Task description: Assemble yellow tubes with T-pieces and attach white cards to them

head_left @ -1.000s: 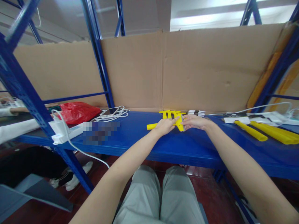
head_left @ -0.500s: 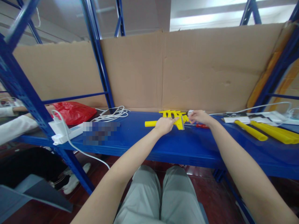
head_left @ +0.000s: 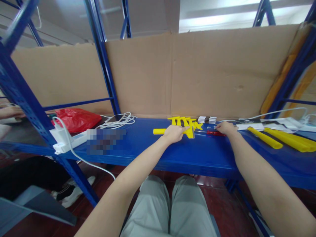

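My left hand (head_left: 172,133) is closed around a yellow scraper (head_left: 189,132) with a wide flat head and a round handle, its head pointing right. My right hand (head_left: 227,127) is low over the shelf, its fingertips pinched together beside a few small metal parts (head_left: 209,127), too small to name. Just in front of those fingers lies a screwdriver (head_left: 214,133) with a red handle, its shaft pointing left. Behind the scraper, several yellow scraper heads (head_left: 181,119) and smaller yellow pieces (head_left: 198,125) lie in a row.
Small white-and-black packs (head_left: 206,119) stand against the cardboard (head_left: 209,72). Yellow tubular handles (head_left: 265,138) lie at the right. On the left are a power strip (head_left: 74,141), coiled white cable (head_left: 120,120) and a red bag (head_left: 76,119); another person's hand (head_left: 11,112) is beyond the post.
My right hand has moved right, from beside the scraper head to the small metal parts near the screwdriver handle, uncovering the white-and-black packs. My left hand keeps holding the scraper in place.
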Tool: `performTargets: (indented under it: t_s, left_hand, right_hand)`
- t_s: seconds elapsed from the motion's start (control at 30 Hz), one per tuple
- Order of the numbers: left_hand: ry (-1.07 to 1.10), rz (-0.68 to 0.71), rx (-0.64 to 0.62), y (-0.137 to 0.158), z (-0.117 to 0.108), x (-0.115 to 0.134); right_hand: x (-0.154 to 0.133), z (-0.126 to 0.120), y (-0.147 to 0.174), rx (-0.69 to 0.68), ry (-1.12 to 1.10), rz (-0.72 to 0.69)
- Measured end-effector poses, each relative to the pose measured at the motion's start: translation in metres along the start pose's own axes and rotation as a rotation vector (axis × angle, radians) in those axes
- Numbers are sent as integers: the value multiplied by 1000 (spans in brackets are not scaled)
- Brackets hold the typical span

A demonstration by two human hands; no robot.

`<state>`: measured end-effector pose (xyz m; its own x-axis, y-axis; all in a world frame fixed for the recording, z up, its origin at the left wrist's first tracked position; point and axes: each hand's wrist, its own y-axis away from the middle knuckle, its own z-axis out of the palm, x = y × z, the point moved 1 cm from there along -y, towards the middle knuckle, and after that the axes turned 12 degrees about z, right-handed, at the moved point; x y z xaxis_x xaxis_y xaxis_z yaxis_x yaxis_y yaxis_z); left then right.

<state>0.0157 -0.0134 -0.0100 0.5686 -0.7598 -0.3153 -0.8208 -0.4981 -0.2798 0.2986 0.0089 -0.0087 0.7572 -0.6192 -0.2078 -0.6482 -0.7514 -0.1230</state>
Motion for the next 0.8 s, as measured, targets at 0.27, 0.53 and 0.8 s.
performTargets:
  t_s: [0.27, 0.53, 0.8]
  left_hand:
    - [17, 10, -6, 1, -1, 0]
    - [33, 10, 2, 1, -3, 2]
    - [47, 12, 13, 1, -2, 2]
  right_hand:
    - [-1, 4, -8, -3, 46, -13]
    - [-2, 5, -12, 16, 31, -55]
    - [3, 13, -23, 57, -40, -107]
